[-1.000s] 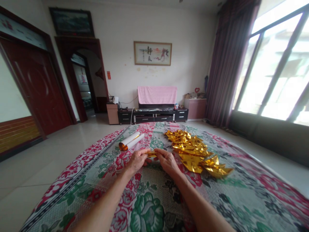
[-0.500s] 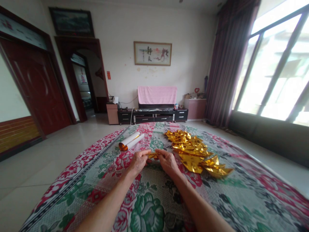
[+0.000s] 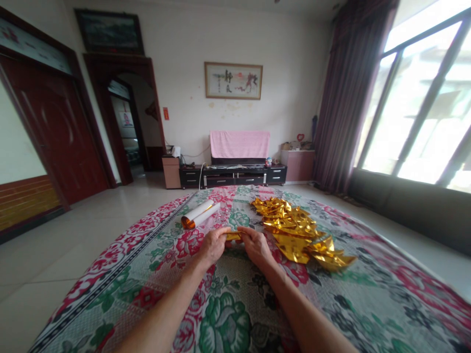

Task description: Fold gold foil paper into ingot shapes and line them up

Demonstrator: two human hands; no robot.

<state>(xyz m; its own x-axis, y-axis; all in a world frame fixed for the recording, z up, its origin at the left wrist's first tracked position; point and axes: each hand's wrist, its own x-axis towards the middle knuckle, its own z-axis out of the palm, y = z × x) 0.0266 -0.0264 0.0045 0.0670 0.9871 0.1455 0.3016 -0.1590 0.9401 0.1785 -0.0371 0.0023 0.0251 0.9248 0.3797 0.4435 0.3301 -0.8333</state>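
Between my two hands a small folded piece of gold foil paper [image 3: 233, 236] is held level, just above the patterned cloth. My left hand [image 3: 214, 243] pinches its left end, and my right hand [image 3: 255, 243] grips the right end; the fingers partly cover it. To the right lies a heap of folded gold paper ingots [image 3: 290, 223], shiny and boat-shaped, overlapping one another. A curled roll of white-backed gold foil paper [image 3: 201, 214] rests on the cloth, beyond and to the left of my left hand.
The round table wears a flowered cloth [image 3: 154, 294] in red, green and grey. Past its far edge stands a low black cabinet [image 3: 235, 179] with a pink cloth [image 3: 240, 144] draped over something above it. A window [image 3: 427, 108] and curtain are on the right.
My hands have barely shifted; slightly more of the folded gold paper shows between my fingertips. The heap and the roll lie as before.
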